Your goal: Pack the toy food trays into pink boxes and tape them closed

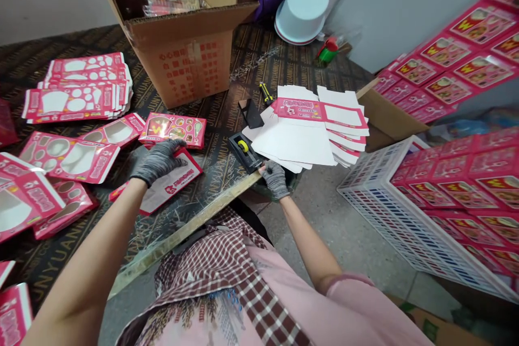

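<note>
My left hand (159,162), in a grey glove with bare fingertips, grips the far edge of a pink cardboard box (172,186), its pale printed panel facing up. Just behind stands another pink box (174,128) with shaped cut-outs. My right hand (276,178), gloved alike, is pinched closed at the front end of a black tape dispenser (244,151) with a yellow core. Its fingertips are on the tape there; the clear strip hardly shows. Right of the dispenser, flat white-and-pink cartons (300,140) lie fanned out, partly over the table edge.
A tall brown carton (190,65) of wrapped packets stands behind. Pink window boxes (77,97) are piled at left. A yellow cutter (265,93) and a dark phone-like slab (250,113) lie near the dispenser. At right, a white crate (377,216) holds stacked pink boxes.
</note>
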A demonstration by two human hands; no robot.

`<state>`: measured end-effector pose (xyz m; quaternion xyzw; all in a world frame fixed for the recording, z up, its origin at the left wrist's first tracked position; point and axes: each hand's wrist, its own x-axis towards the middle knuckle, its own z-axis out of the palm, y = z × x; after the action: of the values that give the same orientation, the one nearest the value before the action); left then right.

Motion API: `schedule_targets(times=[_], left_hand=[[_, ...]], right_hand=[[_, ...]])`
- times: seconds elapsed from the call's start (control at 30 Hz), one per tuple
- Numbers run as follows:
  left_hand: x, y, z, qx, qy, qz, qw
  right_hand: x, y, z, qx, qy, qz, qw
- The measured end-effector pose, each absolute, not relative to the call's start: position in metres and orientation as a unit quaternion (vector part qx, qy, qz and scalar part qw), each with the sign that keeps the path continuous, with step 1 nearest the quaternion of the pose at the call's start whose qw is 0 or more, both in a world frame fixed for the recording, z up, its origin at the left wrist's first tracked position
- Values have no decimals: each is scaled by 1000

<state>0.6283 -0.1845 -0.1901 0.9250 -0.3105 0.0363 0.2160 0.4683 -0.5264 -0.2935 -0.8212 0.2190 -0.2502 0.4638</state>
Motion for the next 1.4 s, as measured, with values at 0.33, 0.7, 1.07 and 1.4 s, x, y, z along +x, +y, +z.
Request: schedule_targets(times=[0.33,0.7,1.07,1.4], left_hand=[[546,-157,-167,858,-322,253,310],[545,-209,-186,827,-417,299,232],[544,-206,-172,847,-445,233,174],[524,-234,-192,838,-385,280,267]], right_hand=[[447,-483,-242,-710,203,-272,617],[472,-388,-151,-607,-43,31,793],[489,-398,-169,-572,3,40,819],[488,-413,-198,-650,68,115,748]])
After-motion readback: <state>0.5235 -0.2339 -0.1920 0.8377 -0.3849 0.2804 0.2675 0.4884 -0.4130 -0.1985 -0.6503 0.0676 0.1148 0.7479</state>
